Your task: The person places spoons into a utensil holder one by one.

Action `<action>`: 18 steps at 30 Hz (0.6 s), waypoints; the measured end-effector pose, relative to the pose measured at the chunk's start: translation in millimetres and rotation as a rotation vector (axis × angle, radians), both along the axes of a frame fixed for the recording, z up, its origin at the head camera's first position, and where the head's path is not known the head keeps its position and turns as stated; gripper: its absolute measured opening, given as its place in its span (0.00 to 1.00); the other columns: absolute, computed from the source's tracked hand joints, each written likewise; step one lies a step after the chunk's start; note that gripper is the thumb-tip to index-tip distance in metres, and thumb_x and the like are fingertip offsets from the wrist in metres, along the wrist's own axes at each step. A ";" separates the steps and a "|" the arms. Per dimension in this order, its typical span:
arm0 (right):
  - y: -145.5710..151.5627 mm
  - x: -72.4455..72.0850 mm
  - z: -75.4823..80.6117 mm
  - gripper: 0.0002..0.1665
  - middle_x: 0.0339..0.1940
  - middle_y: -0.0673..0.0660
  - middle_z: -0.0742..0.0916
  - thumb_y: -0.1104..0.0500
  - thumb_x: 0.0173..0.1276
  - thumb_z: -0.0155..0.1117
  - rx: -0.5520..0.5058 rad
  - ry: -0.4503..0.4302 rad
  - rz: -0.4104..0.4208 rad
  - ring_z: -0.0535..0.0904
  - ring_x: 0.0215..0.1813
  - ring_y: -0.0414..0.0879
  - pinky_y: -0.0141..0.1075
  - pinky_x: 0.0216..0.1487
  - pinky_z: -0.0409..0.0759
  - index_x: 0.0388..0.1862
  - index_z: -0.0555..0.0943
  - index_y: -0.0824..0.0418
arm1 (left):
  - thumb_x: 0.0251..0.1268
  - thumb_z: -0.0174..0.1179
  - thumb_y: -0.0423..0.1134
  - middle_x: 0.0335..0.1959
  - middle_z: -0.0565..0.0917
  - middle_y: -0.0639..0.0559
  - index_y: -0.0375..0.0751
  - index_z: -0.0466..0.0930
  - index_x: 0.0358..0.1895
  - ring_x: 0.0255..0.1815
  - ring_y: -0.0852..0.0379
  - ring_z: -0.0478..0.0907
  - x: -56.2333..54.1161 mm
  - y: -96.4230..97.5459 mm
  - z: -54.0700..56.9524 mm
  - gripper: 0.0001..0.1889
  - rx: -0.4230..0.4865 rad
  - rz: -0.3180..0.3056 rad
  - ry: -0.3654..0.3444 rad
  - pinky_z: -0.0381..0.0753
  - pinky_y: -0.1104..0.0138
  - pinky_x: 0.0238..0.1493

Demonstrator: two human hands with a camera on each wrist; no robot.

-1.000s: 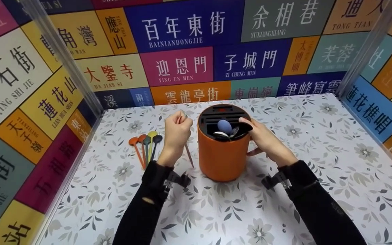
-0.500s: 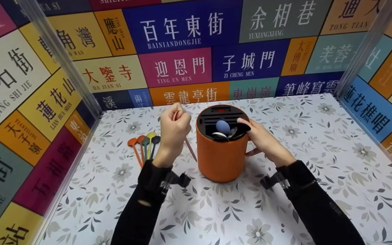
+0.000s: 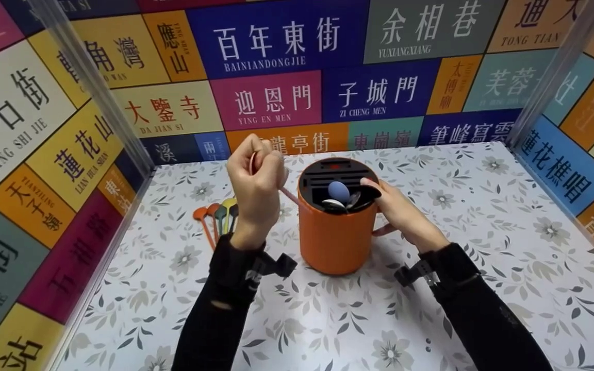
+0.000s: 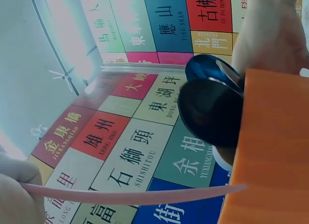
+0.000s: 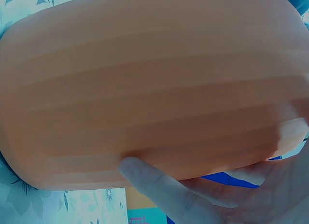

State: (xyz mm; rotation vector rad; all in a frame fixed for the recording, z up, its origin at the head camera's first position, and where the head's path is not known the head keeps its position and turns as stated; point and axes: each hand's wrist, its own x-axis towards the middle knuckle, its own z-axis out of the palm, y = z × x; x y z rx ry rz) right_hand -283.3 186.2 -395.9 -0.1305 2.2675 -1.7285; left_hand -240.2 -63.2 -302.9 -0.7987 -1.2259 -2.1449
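Observation:
My left hand (image 3: 258, 180) grips a long pink spoon (image 4: 135, 196), its head mostly hidden in the curled fingers. The thin handle slants down toward an orange utensil holder (image 3: 335, 242), and its tip overlaps the holder's rim in the head view. My right hand (image 3: 400, 206) holds the holder at its right side, thumb near the rim and a lower finger against the wall. Inside the holder's black slotted top stand a blue-violet spoon (image 3: 338, 191), a white spoon (image 3: 334, 204) and a black spoon (image 3: 370, 192); a silvery-looking head sits between them.
Left of the holder several spoons lie on the floral table (image 3: 328, 319), among them an orange spoon (image 3: 200, 213) and a yellow spoon (image 3: 230, 202), partly behind my left hand. Panels with street names (image 3: 266, 98) enclose the table behind and at the sides.
My left hand has risen and moved slightly left, and the spoon handle has swung from hanging beside the holder up to its rim. My right hand stays on the holder.

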 end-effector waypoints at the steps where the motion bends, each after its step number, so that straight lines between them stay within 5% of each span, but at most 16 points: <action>1: -0.2 0.1 -0.1 0.48 0.76 0.64 0.72 0.28 0.79 0.47 0.001 0.000 0.000 0.74 0.70 0.65 0.57 0.42 0.87 0.86 0.58 0.53 | 0.62 0.47 0.20 0.17 0.56 0.53 0.43 0.53 0.22 0.12 0.61 0.52 -0.2 1.6 0.3 0.18 0.005 0.010 0.017 0.48 0.69 0.16; 12: -1.2 0.2 -0.6 0.49 0.79 0.64 0.70 0.27 0.79 0.47 -0.004 -0.008 0.010 0.71 0.74 0.67 0.58 0.43 0.87 0.87 0.55 0.52 | 0.63 0.48 0.20 0.16 0.57 0.55 0.41 0.54 0.22 0.12 0.62 0.51 -3.0 7.0 5.7 0.18 0.094 -0.023 0.036 0.46 0.70 0.15; 18: -2.3 -1.0 -0.2 0.49 0.78 0.64 0.70 0.27 0.79 0.47 -0.005 -0.007 0.003 0.71 0.73 0.66 0.58 0.42 0.87 0.87 0.55 0.53 | 0.64 0.50 0.21 0.17 0.57 0.54 0.37 0.51 0.22 0.14 0.62 0.52 -5.4 13.3 -0.2 0.18 0.028 0.053 0.064 0.48 0.70 0.16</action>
